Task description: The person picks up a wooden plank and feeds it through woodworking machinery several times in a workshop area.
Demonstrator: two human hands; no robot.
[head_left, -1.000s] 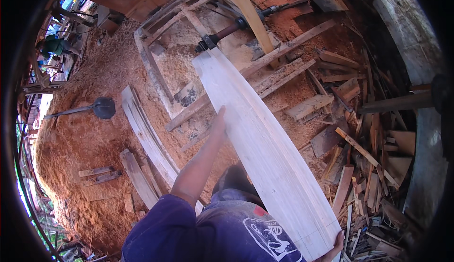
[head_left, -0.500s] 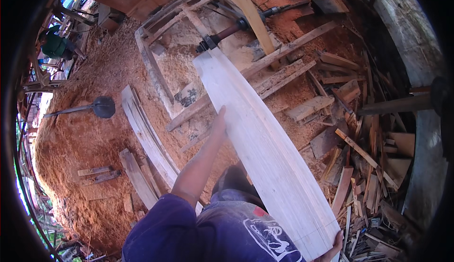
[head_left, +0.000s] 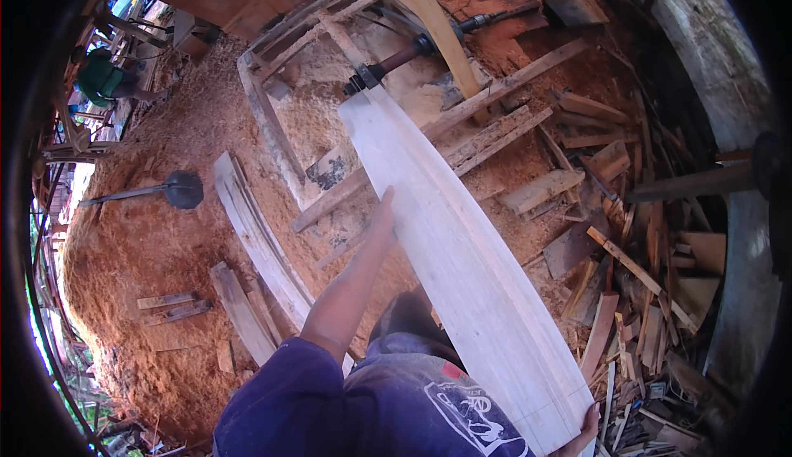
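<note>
A long, pale wooden board [head_left: 462, 275] with a gently curved edge runs diagonally away from my body. Its far end meets a dark machine shaft with collars [head_left: 371, 75] set among a timber frame [head_left: 272, 127]. My left hand [head_left: 384, 214] is closed on the board's left edge, around its middle, with the fingertips partly hidden. My right hand [head_left: 587, 428] grips the near right corner, low in the picture, only partly showing. Faint pencil-like lines cross the board's near end.
Curved boards [head_left: 256, 242] and a shovel-like tool [head_left: 183, 189] lie on sawdust-covered ground [head_left: 124, 275] to my left. Scrap wood [head_left: 643, 317] is heaped at my right beside a pale sheet wall [head_left: 742, 284]. A co-worker in green [head_left: 101, 79] is at upper left.
My hands and the board hold almost the same position; the view has shifted very slightly. The co-worker at upper left has moved a little downward and to the right.
</note>
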